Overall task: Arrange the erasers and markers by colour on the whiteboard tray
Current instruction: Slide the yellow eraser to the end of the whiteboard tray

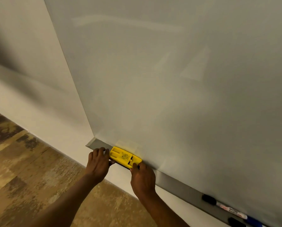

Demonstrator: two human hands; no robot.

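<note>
A yellow eraser (123, 156) lies on the grey whiteboard tray (174, 181) near the tray's left end. My left hand (98, 163) grips the eraser's left end, and my right hand (142, 177) grips its right end. Further right on the tray lies a black-capped marker (219, 203). Beyond it, at the frame's lower right, are a blue marker (253, 221) and another black marker (235, 222), partly cut off.
The whiteboard (169, 79) rises above the tray and fills most of the view. A white wall (30, 79) runs to the left. Below is patterned brown flooring (30, 177).
</note>
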